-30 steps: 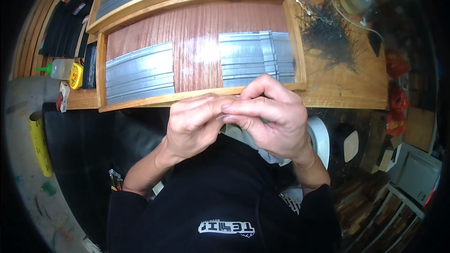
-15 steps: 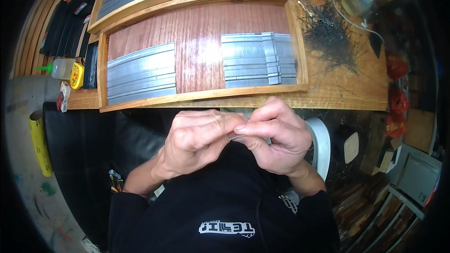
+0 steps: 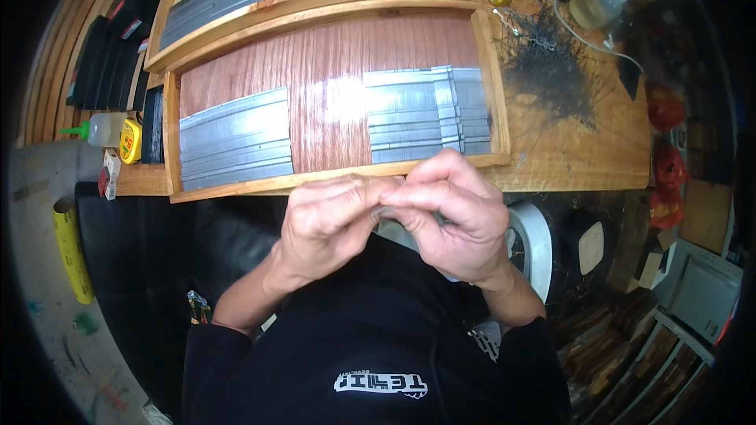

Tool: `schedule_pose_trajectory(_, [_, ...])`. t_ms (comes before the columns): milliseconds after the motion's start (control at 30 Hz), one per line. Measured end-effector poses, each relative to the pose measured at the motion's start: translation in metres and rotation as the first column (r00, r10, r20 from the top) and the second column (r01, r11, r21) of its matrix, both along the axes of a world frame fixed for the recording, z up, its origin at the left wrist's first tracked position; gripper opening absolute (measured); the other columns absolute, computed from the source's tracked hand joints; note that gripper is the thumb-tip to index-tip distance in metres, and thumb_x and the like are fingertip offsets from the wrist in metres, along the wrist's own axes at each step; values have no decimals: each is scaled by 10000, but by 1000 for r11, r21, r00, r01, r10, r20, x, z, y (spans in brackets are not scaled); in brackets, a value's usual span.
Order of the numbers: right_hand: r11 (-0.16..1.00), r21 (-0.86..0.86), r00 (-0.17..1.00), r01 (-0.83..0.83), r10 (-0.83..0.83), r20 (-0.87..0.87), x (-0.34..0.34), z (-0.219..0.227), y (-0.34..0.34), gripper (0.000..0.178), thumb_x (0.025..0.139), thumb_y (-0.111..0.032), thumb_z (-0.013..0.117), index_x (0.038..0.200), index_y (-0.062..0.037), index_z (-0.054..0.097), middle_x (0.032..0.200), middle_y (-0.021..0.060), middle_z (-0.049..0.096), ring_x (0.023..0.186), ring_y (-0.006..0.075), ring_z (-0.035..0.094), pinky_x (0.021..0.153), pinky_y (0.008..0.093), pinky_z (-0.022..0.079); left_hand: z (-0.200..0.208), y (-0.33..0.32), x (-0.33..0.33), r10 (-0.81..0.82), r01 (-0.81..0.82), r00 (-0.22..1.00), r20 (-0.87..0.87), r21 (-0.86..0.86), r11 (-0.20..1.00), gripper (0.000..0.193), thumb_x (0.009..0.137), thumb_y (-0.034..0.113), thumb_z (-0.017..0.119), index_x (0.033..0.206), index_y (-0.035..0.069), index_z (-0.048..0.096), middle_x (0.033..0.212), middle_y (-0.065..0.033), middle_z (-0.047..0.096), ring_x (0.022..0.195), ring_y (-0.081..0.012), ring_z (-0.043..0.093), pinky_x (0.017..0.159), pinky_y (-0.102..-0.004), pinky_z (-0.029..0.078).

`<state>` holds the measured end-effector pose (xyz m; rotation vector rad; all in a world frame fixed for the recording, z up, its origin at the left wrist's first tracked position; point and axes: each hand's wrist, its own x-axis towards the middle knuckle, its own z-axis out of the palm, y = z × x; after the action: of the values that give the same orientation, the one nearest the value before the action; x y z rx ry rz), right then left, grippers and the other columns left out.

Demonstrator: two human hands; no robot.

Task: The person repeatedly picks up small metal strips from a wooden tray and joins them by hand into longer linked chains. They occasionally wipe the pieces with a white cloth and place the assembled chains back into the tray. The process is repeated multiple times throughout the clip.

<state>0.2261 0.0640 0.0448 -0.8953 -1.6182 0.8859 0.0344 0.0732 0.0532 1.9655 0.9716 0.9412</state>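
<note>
At the centre of the frame, the left hand (image 3: 327, 220) and the right hand (image 3: 461, 220), fingers curled closed, both pinch a thin greyish piece (image 3: 384, 211), so neither is nearer; mostly covered, its long axis cannot be made out. Just above them in the picture lies a wooden tray (image 3: 490, 83), its grey strips (image 3: 236, 134) running roughly left to right.

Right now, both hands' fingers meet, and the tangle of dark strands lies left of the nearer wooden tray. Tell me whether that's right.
Wrong side: the head view shows the tangle of dark strands right of the nearer wooden tray. The left hand and right hand do meet at the fingers.
</note>
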Motion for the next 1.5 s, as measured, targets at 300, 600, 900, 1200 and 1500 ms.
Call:
schedule_pose_trajectory(300, [1000,-24,999,2,-1,42,2,5,-8,180,818,41,854,977,18,772,907,81,674,782,135,660,646,248,531,14,-6,-4,-50,48,999,0,-252,966,263,862,-80,770,1121,-33,776,843,-178,763,770,-244,777,696,-288,589])
schedule_pose_trajectory(600, [470,-788,829,-397,-186,-528,-11,-72,-51,209,1017,-71,691,1176,63,714,862,50,712,657,62,617,584,189,489,-52,-25,-20,118,209,961,250,-936,283,171,997,91,717,1122,-17,759,970,-130,797,855,-181,783,657,-220,600])
schedule_pose_trajectory(900, [551,-727,778,-410,-206,-594,-16,-87,-44,131,1000,-41,698,1085,47,744,820,59,703,654,70,618,578,204,517,-66,-24,-21,181,288,918,352,-908,304,179,992,126,740,1129,15,766,986,-88,801,857,-158,780,642,-209,586])
schedule_pose_trajectory(1200, [502,-758,840,-416,-107,-532,-7,-67,-53,193,985,-17,718,1158,69,729,926,58,701,765,85,657,637,227,542,-51,-44,-18,149,243,944,296,-924,295,155,977,53,746,1115,-13,768,967,-119,797,876,-166,777,703,-237,616])
schedule_pose_trajectory(1500, [531,-768,889,-358,-59,-454,-6,-74,-59,183,952,-58,775,1106,40,770,869,31,690,744,49,611,643,211,486,-53,-49,-21,180,319,915,362,-919,230,188,975,36,739,1151,-28,752,986,-150,795,893,-204,785,739,-273,638])
